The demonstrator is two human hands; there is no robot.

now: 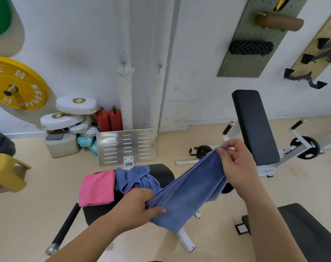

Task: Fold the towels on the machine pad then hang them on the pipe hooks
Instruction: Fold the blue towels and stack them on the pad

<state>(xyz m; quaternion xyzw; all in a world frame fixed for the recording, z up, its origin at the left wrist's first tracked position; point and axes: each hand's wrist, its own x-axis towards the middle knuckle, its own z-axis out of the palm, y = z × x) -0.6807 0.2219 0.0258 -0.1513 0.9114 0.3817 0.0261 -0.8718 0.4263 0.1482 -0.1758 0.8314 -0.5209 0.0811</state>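
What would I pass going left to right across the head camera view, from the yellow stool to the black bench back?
From left: yellow plastic stool → folded pink towel → crumpled blue towel → stretched blue towel → black padded bench backrest.

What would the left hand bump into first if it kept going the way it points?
Most likely the blue towel, which the left hand grips and which stretches across its path to the right. Behind the towel comes the right forearm, though depth is unclear.
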